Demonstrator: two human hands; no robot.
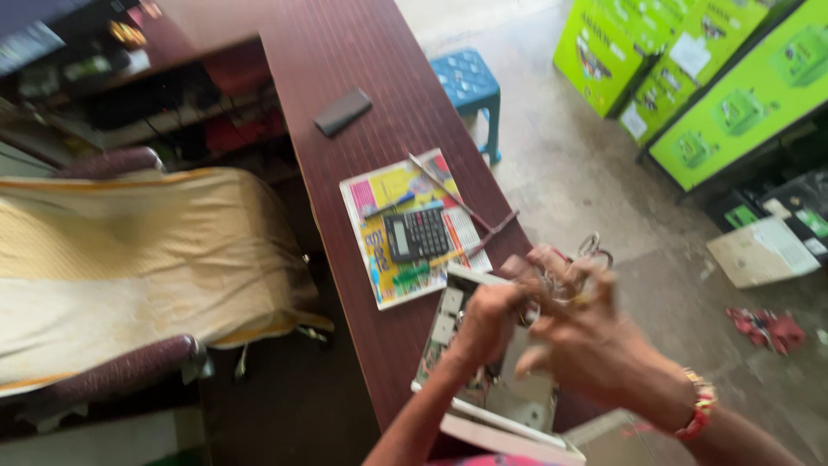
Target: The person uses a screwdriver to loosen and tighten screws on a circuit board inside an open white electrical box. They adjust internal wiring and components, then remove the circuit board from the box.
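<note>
Both our hands are over the opened white device [483, 380] at the near end of the dark red table [362, 78]. Our left hand [487, 324] is curled shut around something small, and our right hand [586, 336] has its fingers pinched on a tangle of thin wires [569, 280]. It's blurry, so we can't tell exactly what. A black calculator [416, 233] sits on a colourful newspaper [379, 194] just beyond.
</note>
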